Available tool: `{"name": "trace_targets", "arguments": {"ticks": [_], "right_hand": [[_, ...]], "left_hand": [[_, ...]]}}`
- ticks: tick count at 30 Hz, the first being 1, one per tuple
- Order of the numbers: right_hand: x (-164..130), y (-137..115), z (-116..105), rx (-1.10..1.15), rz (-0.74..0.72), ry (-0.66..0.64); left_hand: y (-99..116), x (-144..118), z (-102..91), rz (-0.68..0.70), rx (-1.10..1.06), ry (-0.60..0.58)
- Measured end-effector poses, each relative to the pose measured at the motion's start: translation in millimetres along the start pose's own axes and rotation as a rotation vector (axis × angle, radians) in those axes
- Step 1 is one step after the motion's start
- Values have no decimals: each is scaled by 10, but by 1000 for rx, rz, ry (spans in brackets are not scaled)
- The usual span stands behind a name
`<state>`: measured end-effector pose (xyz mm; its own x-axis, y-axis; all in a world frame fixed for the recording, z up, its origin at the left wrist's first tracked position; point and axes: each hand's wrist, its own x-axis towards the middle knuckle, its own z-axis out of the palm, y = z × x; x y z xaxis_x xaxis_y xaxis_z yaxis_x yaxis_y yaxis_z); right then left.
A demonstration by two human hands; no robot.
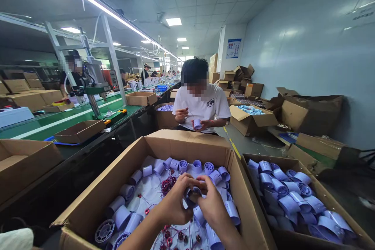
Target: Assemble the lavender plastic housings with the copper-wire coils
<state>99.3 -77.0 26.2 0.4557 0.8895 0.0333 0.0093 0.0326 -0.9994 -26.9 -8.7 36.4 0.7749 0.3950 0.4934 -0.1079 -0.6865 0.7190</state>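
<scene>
My left hand (175, 199) and my right hand (213, 202) meet over an open cardboard box (123, 172) and together grip one small pale-blue cylindrical part (192, 195), its round end facing me. The fingers of both hands wrap its sides. Under my hands the box holds several more of the same pale-blue cylinders (123, 215) and loose red-wired pieces (169, 183) on white paper.
A second box (320, 191) of the blue cylinders stands at the right. A co-worker in a white T-shirt (202, 105) sits behind my box with one such part in hand. A green conveyor line (58, 119) with cartons runs along the left; more cartons pile up by the right wall.
</scene>
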Motion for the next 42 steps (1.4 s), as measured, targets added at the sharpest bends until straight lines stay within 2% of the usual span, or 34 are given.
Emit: {"name": "trace_targets", "arguments": {"ticks": [3,5,8,11,14,17,22,31,33,36,38,42], "right_hand": [[17,61,10,135,55,-155],[17,96,21,129,19,-204],[24,127,38,100,-52,-174],[54,134,45,123,-54,-116],[67,124,47,110,-34,-83],[30,98,53,30,-6,-47],[-55,56,76,-69,-25,-33],[-12,74,199,190,0,76],[-5,55,186,237,48,54],[-3,45,135,290,104,8],[2,70,103,312,100,-9],[41,201,80,300,79,-24]], "left_hand": [[9,-30,-1,-11,14,-39],[-19,-56,-7,-12,19,-54],[-97,-57,-24,21,44,-82],[-179,11,-29,75,177,-47],[-222,89,-4,35,284,-16],[-207,103,36,-36,241,-42],[-140,56,79,-38,217,-35],[-204,55,158,47,232,161],[-205,45,152,40,238,134],[-197,38,141,17,232,31],[-198,40,140,11,232,-20],[-231,43,149,8,247,-40]]}}
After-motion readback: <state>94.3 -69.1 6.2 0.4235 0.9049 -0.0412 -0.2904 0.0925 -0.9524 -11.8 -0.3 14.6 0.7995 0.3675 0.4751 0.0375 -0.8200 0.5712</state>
